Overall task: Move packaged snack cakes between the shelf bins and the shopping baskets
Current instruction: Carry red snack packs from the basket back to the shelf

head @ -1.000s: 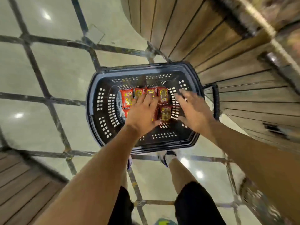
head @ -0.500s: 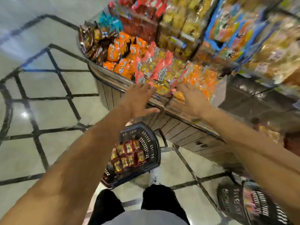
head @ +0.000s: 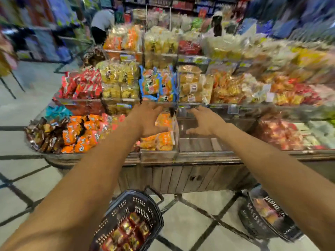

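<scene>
a tiered wooden display stand (head: 190, 176) is filling the view, its clear bins holding heaps of bagged snacks. on the floor below, 2 black shopping baskets are sitting: the near basket (head: 116, 212) is holding red and gold snack cakes (head: 130, 230), and the right basket (head: 253, 223) is carrying other packets, blurred. between the orange packets (head: 164, 140) and a reddish heap, 1 bin (head: 197, 142) is showing bare wood. the left hand (head: 146, 120) is hovering over the orange packets, fingers spread, holding nothing. the right hand (head: 206, 122) is hovering over the bare bin, fingers also spread and holding nothing. i judge the task partway: cakes are lying in a basket, neither hand is carrying any, and more moving is likely remaining.
</scene>
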